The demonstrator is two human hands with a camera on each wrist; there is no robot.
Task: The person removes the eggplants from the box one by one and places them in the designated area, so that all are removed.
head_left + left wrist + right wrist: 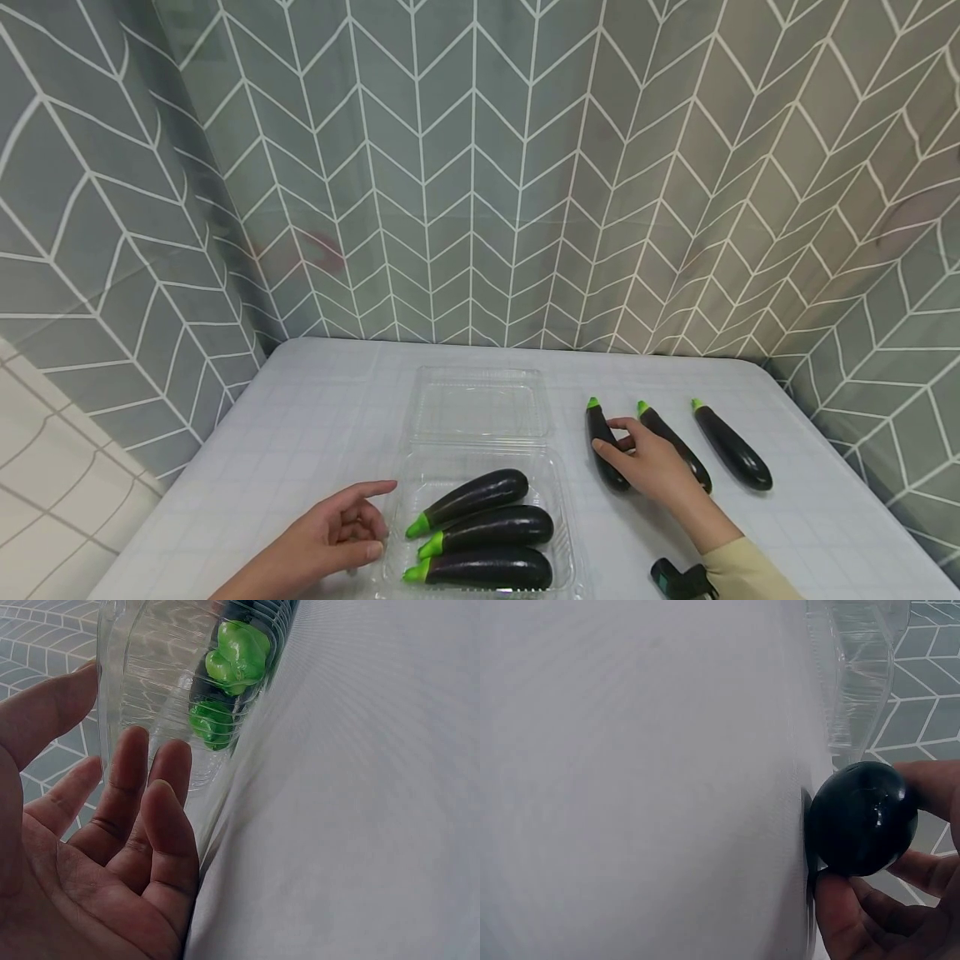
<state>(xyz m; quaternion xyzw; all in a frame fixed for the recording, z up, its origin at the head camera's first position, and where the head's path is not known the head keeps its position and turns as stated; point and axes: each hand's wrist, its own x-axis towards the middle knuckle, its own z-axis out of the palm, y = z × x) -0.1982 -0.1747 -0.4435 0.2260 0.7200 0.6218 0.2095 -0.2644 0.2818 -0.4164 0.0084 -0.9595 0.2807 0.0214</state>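
Head view: I have the right hand point(654, 458) pinching the leftmost loose eggplant point(597, 428), right of the clamshell point(553, 482), its long axis aimed stem-first at the tabletop's point(300, 433) far edge; the left hand point(337, 531) is relaxed, empty.

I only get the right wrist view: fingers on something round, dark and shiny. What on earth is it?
Observer: One end of an eggplant, held by the right hand; its green tip shows in the head view.
Visitor: Are there others nearby?
Observer: Yes, two more eggplants lie on the white table, to the right of that one.
Visitor: And that clear plastic at the top of my picture, is anything in it?
Observer: Yes, three eggplants lie side by side in the clear container.
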